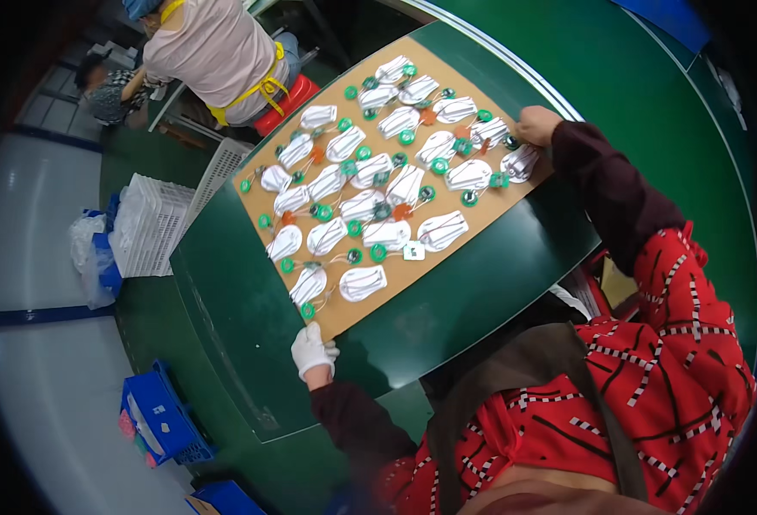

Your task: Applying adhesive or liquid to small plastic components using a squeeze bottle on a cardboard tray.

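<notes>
A brown cardboard sheet point(337, 321) lies tilted across the dark green table. Rows of white, rounded flat parts point(363, 284) with thin wires rest on it. Wired to them are small green round pieces point(378, 252), and a few orange bits point(403, 210) lie among them. My left hand point(314, 350), in a white glove, closes on the sheet's near left corner. At the right edge my right hand point(536, 126), bare, grips the sheet with bent fingers; its fingertips are partly hidden. A small white square piece point(413, 251) sits near the sheet's front edge.
The green table point(447, 300) reaches close to my body. Beyond it, a person in a pale shirt point(211, 56) sits on a red stool point(291, 105), with another person point(108, 94) farther off. White crates point(159, 223) and a blue bin point(159, 416) stand at left.
</notes>
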`<state>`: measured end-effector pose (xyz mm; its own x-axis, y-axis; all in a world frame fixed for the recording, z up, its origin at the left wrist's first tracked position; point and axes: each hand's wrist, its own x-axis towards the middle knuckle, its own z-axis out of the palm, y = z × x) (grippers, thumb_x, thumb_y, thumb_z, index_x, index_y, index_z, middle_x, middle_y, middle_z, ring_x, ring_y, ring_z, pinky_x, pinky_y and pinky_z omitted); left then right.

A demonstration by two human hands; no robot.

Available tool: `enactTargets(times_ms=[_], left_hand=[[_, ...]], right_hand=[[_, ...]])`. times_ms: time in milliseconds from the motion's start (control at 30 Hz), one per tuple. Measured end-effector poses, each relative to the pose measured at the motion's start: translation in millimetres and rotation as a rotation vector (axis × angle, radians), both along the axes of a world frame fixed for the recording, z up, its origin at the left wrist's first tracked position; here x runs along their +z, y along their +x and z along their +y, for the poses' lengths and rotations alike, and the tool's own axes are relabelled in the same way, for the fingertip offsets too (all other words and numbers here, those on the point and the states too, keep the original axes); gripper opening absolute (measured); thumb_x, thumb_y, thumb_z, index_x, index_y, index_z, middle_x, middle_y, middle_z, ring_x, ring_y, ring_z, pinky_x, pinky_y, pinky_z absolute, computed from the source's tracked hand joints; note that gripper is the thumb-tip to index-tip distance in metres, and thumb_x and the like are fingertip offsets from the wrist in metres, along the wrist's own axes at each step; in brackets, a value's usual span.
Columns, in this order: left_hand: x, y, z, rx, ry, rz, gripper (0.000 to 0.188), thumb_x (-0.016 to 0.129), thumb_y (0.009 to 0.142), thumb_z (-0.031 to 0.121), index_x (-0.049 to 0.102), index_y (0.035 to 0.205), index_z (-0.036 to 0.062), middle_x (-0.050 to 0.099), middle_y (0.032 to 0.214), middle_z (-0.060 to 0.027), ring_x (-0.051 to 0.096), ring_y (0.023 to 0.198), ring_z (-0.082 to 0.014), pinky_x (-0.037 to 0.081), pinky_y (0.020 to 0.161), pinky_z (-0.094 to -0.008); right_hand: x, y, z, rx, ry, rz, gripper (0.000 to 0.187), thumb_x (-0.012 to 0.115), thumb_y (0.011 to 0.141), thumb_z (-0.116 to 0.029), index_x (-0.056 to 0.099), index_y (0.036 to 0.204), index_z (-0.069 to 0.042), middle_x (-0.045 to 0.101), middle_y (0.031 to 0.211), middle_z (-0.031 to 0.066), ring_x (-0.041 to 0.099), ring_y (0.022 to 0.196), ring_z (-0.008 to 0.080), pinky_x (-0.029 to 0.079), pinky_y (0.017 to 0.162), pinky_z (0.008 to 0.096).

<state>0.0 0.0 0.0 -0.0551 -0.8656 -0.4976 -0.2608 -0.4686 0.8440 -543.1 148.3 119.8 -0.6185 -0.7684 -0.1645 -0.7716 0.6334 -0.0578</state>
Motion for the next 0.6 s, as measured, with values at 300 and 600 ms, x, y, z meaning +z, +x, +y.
enactTargets(times_ms=[300,600], left_hand=[[55,-5,51,0.001,-0.030,-0.237,0.038,0.054,0.090,0.040,0.055,0.092,0.0020,0.049,0.057,-0.0121,0.050,0.038,-0.0239,0.040,0.034,-0.0329],[47,-4,48,0.098,-0.095,-0.389,0.037,0.058,0.089,0.039,0.056,0.082,0.0030,0.053,0.056,-0.0102,0.049,0.039,-0.0207,0.038,0.036,-0.0318]], right_hand=[[80,-52,23,0.249,-0.293,0.217,0.031,0.057,0.078,-0.029,0.066,0.074,0.000,0.066,0.079,0.0225,0.064,0.076,0.0380,0.052,0.072,0.0449],[9,-78,92,-0.110,-0.340,-0.275,0.073,0.058,0.074,-0.069,0.066,0.079,0.004,0.065,0.075,0.0143,0.063,0.058,0.0233,0.050,0.057,0.0346]])
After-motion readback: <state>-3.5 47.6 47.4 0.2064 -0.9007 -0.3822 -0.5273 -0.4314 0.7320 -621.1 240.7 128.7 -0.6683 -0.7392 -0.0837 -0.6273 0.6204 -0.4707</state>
